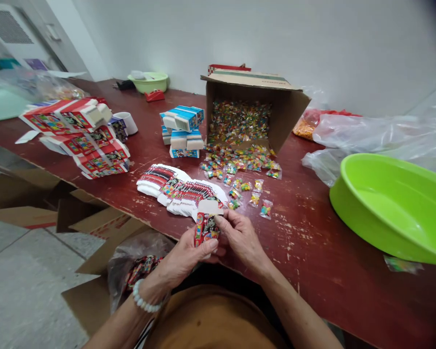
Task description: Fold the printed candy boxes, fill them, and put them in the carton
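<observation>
**Red box (206, 229) held in both hands**

White room, with a worn red table (312, 242) along the wall. At 12 o'clock, a carton (221, 114) on its side, full of small candy packs (240, 123), with more packs lying loose on the table in front of it. At 10 o'clock, stacks of red boxes (72, 121). At 11 o'clock, piles of blue boxes (181, 127). At 3 o'clock, a big green tub (392, 213). Just beyond the hands, a long row of flat boxes (181, 189).

At 6 o'clock, right by the table edge, the red box, up in the air between both hands, with a white flap at the top. Left hand (187, 249), with a bead bracelet (143, 301) on the wrist, in a narrow hold around the lower part of the box. Right hand (241, 237), also narrow, with fingertips on the front, just under the flap.

Probably very light, thin card: easy to bend or crush, and maybe a bit slick. Best hold: gentle, on the flat sides, away from the flap.
</observation>
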`<state>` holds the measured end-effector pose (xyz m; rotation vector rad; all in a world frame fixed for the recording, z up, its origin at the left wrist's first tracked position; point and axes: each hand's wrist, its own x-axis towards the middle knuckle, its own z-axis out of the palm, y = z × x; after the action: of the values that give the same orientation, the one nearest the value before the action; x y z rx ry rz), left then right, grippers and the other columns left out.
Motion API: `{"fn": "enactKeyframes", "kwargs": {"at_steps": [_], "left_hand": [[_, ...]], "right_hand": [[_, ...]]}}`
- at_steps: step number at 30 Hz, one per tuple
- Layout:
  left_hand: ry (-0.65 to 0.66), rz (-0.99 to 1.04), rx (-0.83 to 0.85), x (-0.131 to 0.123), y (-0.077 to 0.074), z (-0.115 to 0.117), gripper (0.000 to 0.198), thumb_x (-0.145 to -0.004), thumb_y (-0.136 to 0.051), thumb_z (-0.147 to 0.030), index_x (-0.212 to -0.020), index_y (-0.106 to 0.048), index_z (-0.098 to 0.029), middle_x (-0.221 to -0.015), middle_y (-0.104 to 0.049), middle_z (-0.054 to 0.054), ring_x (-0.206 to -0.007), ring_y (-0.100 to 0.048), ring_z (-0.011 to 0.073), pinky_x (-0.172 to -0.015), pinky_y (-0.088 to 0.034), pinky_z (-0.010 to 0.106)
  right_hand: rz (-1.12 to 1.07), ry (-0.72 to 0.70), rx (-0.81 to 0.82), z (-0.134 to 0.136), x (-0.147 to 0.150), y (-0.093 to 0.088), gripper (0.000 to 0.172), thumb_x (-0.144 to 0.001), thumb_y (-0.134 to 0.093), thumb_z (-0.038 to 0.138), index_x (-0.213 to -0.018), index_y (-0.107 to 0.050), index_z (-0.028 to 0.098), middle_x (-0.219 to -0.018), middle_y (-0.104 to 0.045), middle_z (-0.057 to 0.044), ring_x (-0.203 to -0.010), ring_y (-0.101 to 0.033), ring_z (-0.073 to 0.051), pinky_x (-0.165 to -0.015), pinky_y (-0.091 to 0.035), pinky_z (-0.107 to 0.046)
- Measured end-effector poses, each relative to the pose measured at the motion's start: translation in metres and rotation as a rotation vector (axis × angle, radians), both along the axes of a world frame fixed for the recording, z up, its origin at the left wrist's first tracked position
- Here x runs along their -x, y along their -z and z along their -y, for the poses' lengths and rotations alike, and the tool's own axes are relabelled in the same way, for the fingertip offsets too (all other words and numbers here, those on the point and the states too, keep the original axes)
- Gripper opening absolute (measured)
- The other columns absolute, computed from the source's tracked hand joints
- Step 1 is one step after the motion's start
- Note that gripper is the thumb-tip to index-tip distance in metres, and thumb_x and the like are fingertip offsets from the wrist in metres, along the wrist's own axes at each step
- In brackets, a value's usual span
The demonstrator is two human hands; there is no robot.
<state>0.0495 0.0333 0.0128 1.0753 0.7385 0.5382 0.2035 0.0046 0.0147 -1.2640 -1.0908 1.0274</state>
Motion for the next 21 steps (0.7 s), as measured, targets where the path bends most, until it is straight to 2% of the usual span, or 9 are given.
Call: {"fn": "enactKeyframes", "kwargs": {"at_steps": [2,4,6,9,15,19,21], "left_hand": [[-0.172,-0.018,-0.097,0.002,-0.001,-0.002,0.044,-0.075,-0.077,-0.034,-0.11,-0.054,-0.019,-0.098,-0.069,0.005,-0.085,-0.069,0.0174,-0.076,-0.057,0.029],[-0.357,-0.01,-0.197,0.001,-0.002,-0.003,0.053,-0.071,-0.08,-0.029,-0.112,-0.047,-0.023,-0.099,-0.067,0.002,-0.08,-0.067,0.0134,-0.074,-0.056,0.026],[-0.421,0.01,-0.267,0.0,-0.003,-0.002,0.06,-0.07,-0.08,-0.026,-0.118,-0.044,-0.025,-0.096,-0.066,-0.001,-0.073,-0.066,0.0111,-0.07,-0.056,0.024],[-0.371,0.019,-0.295,-0.002,-0.005,-0.001,0.058,-0.074,-0.075,-0.026,-0.124,-0.047,-0.024,-0.099,-0.067,0.002,-0.075,-0.066,0.0124,-0.071,-0.056,0.024],[-0.293,-0.058,-0.229,0.004,-0.009,-0.004,0.032,-0.079,-0.073,-0.028,-0.108,-0.062,-0.02,-0.096,-0.069,0.002,-0.083,-0.064,0.0145,-0.074,-0.053,0.023],[-0.258,-0.088,-0.231,0.005,-0.008,-0.009,0.024,-0.081,-0.071,-0.034,-0.099,-0.068,-0.018,-0.092,-0.07,0.002,-0.083,-0.063,0.0155,-0.075,-0.05,0.023],[-0.25,-0.091,-0.248,0.004,-0.009,-0.011,0.022,-0.082,-0.07,-0.034,-0.097,-0.069,-0.019,-0.091,-0.071,0.002,-0.084,-0.062,0.0159,-0.076,-0.049,0.023]], "right_hand": [[0.031,0.012,-0.026,0.0,-0.002,0.001,0.025,-0.09,-0.058,0.042,-0.09,-0.067,0.018,-0.079,-0.064,-0.001,-0.072,-0.057,-0.017,-0.066,-0.044,-0.027],[0.04,0.052,-0.027,0.0,-0.002,0.002,0.024,-0.089,-0.059,0.039,-0.104,-0.064,0.02,-0.08,-0.062,0.001,-0.072,-0.057,-0.016,-0.066,-0.045,-0.026],[0.014,0.103,-0.009,0.001,0.0,0.005,0.034,-0.087,-0.062,0.037,-0.116,-0.056,0.022,-0.077,-0.059,0.003,-0.068,-0.057,-0.015,-0.063,-0.045,-0.025],[-0.046,0.122,-0.03,0.004,0.007,0.011,0.036,-0.087,-0.064,0.036,-0.118,-0.052,0.024,-0.08,-0.061,0.003,-0.07,-0.058,-0.015,-0.063,-0.046,-0.025],[-0.06,0.069,-0.085,0.003,0.005,0.019,0.018,-0.089,-0.064,0.037,-0.098,-0.064,0.021,-0.085,-0.061,0.0,-0.078,-0.055,-0.015,-0.072,-0.044,-0.027],[-0.121,-0.035,0.006,-0.004,-0.008,0.017,0.026,-0.082,-0.071,0.041,-0.073,-0.063,0.018,-0.074,-0.059,0.0,-0.071,-0.052,-0.015,-0.07,-0.043,-0.028],[-0.238,-0.075,0.072,-0.007,-0.013,0.014,0.026,-0.075,-0.077,0.04,-0.076,-0.063,0.018,-0.073,-0.061,0.001,-0.068,-0.054,-0.014,-0.068,-0.043,-0.027]]}}
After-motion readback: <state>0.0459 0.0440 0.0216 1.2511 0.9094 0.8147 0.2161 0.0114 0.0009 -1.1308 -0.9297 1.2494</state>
